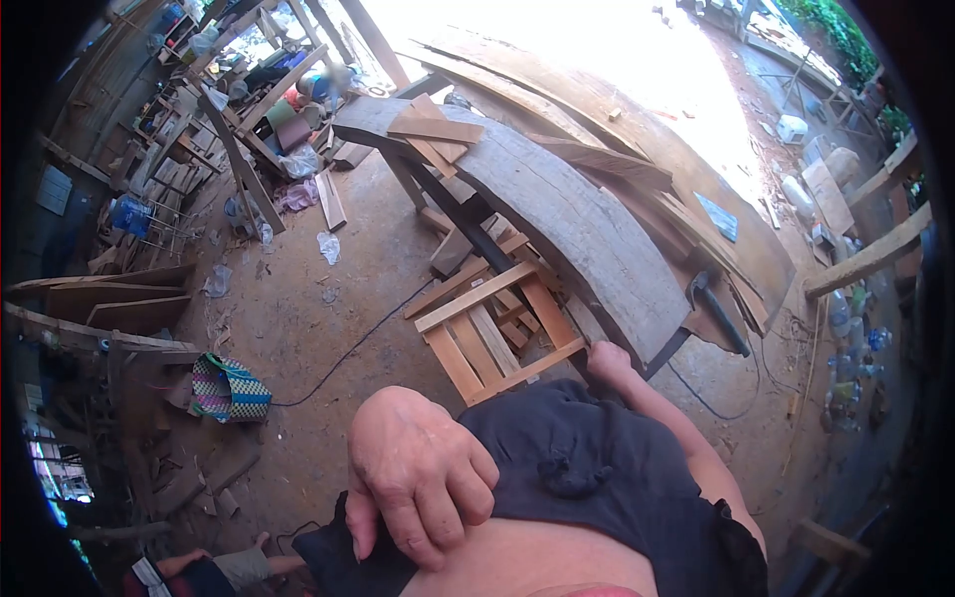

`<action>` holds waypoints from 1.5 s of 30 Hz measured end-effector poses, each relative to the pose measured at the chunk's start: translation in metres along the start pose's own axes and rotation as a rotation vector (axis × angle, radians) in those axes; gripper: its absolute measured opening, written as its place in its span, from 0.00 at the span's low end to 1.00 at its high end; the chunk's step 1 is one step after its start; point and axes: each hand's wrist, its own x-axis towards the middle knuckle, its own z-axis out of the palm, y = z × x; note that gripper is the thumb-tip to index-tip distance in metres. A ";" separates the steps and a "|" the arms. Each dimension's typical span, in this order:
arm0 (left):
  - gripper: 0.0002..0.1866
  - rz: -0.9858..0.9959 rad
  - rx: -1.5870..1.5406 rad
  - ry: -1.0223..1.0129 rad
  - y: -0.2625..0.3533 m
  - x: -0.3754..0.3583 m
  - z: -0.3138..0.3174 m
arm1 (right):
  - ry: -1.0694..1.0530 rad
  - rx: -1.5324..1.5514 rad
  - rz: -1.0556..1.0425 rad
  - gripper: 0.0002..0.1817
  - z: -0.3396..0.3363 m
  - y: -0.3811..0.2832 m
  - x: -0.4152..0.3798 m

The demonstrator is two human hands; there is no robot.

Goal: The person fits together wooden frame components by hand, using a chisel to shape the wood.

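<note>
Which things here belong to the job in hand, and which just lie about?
Likely in the job, being beside the right hand:
slatted brown wooden frame
long grey wooden slab

Seemingly lying about:
crumpled whitish plastic
checked teal woven bag

The slatted wooden frame (pixel 488 338) sits beside a plank (pixel 587 219).

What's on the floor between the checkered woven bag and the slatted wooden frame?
In the head view, a thin dark cord lies across the floor between the woven bag and the wooden frame.
</note>
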 end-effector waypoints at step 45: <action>0.26 -1.893 0.498 0.587 -0.237 -0.157 0.109 | 0.109 0.002 -0.019 0.13 0.010 0.007 0.003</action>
